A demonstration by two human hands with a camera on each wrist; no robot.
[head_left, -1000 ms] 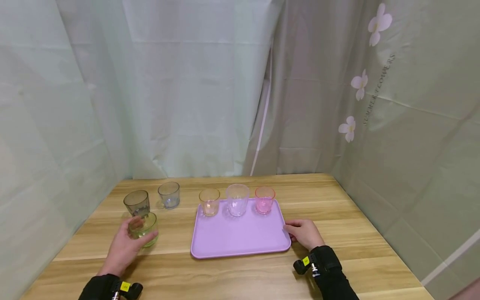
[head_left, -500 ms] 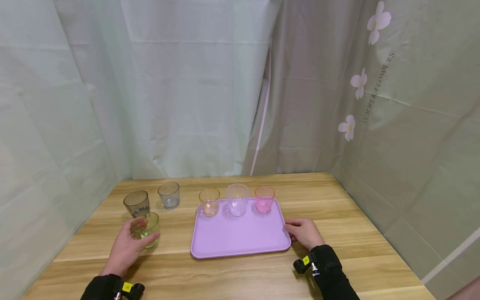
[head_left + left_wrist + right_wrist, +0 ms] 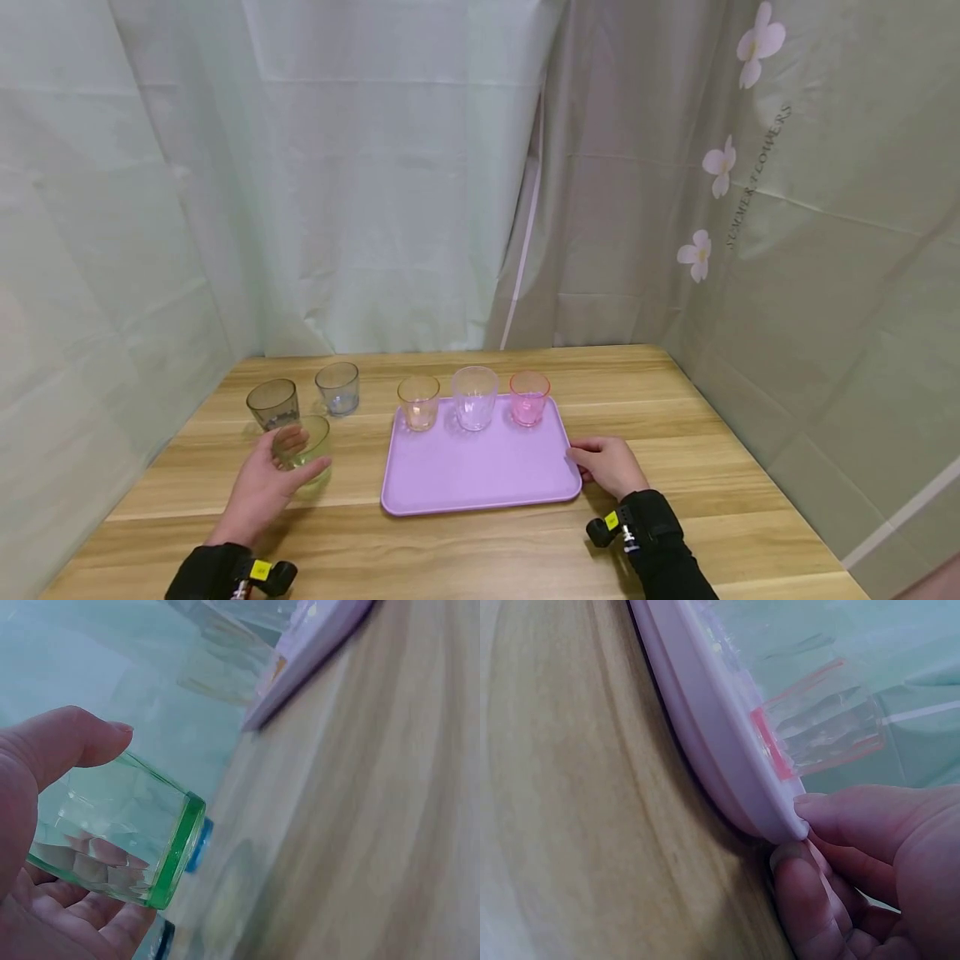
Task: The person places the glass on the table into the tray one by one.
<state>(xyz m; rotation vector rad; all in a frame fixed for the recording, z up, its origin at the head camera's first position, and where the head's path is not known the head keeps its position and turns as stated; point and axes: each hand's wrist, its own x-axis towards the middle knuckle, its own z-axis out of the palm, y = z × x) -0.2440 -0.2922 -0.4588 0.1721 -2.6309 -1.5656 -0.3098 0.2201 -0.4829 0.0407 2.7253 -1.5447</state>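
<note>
My left hand (image 3: pixel 262 487) grips a green glass (image 3: pixel 112 832) between thumb and fingers. The left wrist view shows its thick green base (image 3: pixel 178 851) raised off the wooden table, with a gap beneath. Just behind it stand a dark grey glass (image 3: pixel 273 403) and a bluish glass (image 3: pixel 338 390). On the right, my right hand (image 3: pixel 611 467) pinches the edge of a purple tray (image 3: pixel 480 475), thumb on the rim and fingers curled under it. Along the tray's far side stand an amber glass (image 3: pixel 418 405), a taller clear glass (image 3: pixel 475 402) and a pink glass (image 3: pixel 529 400).
The wooden table (image 3: pixel 510 554) carries everything. Pale curtains (image 3: pixel 390 208) hang close behind it and along both sides, the right one (image 3: pixel 832 292) printed with flowers. Bare wood lies between the loose glasses and the tray.
My left hand has moved the green glass a little right and up, away from its earlier place in front of the grey glass. The right hand and tray stay put.
</note>
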